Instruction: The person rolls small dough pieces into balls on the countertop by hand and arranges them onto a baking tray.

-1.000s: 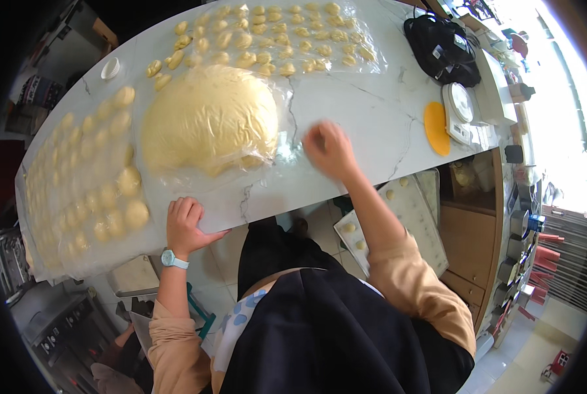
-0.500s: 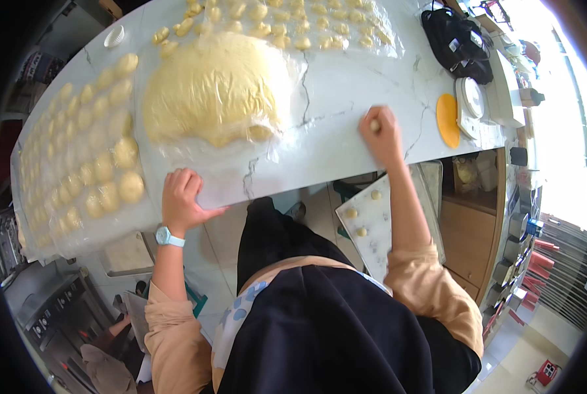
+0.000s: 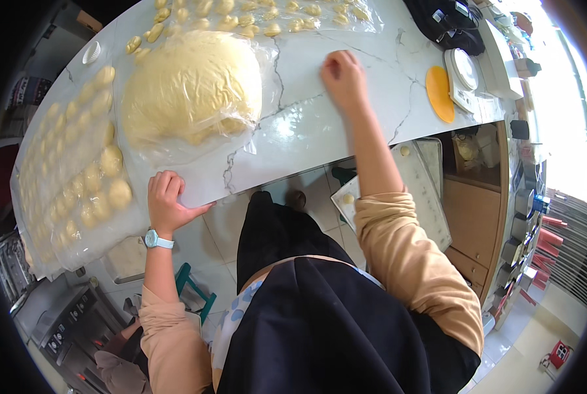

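Near dough mound [image 3: 191, 85] longest sideways, right fingers [image 3: 347, 59] curl, contents unclear; left fingers [image 3: 168, 182] unclenched.

Blk bag [image 3: 443, 23] nr wht scale [image 3: 463, 72], orange oval [image 3: 440, 95] beside; grn stool [image 3: 183, 274] lower L.

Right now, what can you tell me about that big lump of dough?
The dough is a large, pale yellow, rounded mound, covered by clear, wrinkled plastic that shines in places. It sits on the white, grey-veined table, its underside hidden. Neither the left hand nor the right hand touches it.
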